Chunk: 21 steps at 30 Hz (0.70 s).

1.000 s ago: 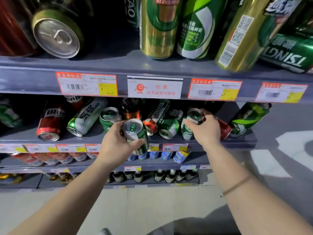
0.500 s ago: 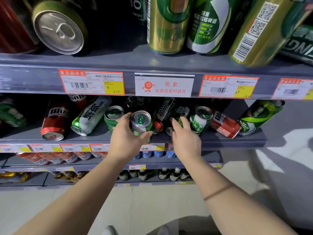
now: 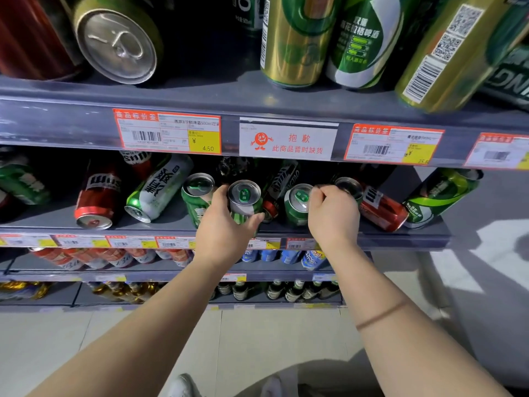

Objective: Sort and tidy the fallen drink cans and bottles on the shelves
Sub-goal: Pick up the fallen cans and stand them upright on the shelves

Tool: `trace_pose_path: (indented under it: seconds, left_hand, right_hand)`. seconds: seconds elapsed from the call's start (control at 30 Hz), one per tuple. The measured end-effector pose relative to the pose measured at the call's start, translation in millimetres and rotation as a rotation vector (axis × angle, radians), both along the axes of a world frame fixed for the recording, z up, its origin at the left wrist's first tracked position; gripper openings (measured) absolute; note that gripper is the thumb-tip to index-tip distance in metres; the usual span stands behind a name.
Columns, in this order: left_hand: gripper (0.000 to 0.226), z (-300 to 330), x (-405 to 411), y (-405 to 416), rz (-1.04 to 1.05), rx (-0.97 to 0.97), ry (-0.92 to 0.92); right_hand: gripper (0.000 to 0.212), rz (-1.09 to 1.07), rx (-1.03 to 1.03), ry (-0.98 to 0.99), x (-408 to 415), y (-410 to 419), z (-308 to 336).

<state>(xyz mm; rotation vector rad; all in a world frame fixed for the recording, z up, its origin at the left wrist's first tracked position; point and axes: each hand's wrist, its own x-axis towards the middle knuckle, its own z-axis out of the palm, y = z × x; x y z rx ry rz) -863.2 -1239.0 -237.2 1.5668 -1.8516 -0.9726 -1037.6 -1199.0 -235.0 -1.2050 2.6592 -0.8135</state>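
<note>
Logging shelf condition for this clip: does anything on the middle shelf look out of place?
Yes. Several cans lie toppled instead of upright: a red can and a white-green can at left, another red can and a green can at right.

Your left hand (image 3: 226, 233) grips an upright green can (image 3: 244, 202) on the middle shelf (image 3: 400, 239). Your right hand (image 3: 333, 216) curls round a second green can (image 3: 296, 206) just beside it. A red can (image 3: 383, 210) lies fallen to the right.
</note>
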Motion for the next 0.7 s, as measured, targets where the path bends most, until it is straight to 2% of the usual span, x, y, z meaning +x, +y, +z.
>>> trace_pose_path:
  seconds: [0.1, 0.43, 0.6, 0.7]
  left_hand:
    - [0.087, -1, 0, 0, -0.001, -0.002, 0.007]
    - [0.077, -7, 4, 0, -0.001, 0.021, 0.046]
    - [0.077, -8, 7, 0, -0.008, 0.023, 0.060]
    - [0.075, -8, 10, -1, -0.009, 0.023, 0.061]
  right_hand:
    - [0.028, -0.016, 0.062, -0.022, -7, -9, 8]
    - [0.028, 0.175, -0.043, 0.038, 15, 12, 0]
    - [0.026, 0.093, 0.024, 0.045, 13, -2, 2]
    - [0.029, 0.103, -0.085, 0.103, 22, 5, -2]
